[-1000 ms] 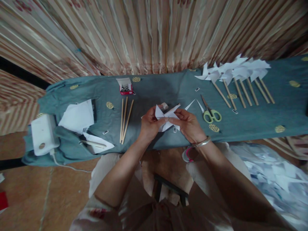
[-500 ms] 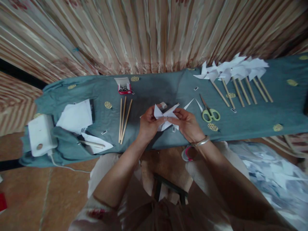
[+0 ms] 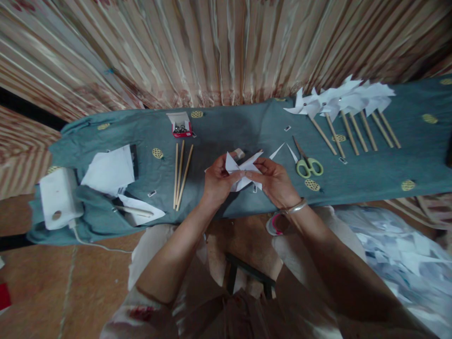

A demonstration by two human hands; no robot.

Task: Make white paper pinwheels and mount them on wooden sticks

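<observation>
A white paper pinwheel (image 3: 243, 168), its points folded in toward the middle, is held up over the table's near edge. My left hand (image 3: 218, 182) grips its left side, with the thumb pressed on the centre. From the right, my right hand (image 3: 277, 182) pinches it too, thumb tip close to the other thumb. The fingers behind the paper are partly hidden. Just right of my hands lie scissors (image 3: 308, 162) with green handles and thin white paper scraps (image 3: 277, 150). Three wooden sticks (image 3: 182, 176) lie to the left, below a small red box (image 3: 181, 128) of shiny metal pins.
Several finished pinwheels (image 3: 348, 101) on sticks lie at the back right of the green tablecloth (image 3: 226, 127). White paper sheets (image 3: 108, 172), a pen-like tool on folded paper (image 3: 139, 210) and a white corded device (image 3: 59, 197) are at left. A plastic bag (image 3: 402, 254) stands lower right.
Both hands keep the same hold on the paper pinwheel. The view has shifted very slightly; nothing else has visibly moved.
</observation>
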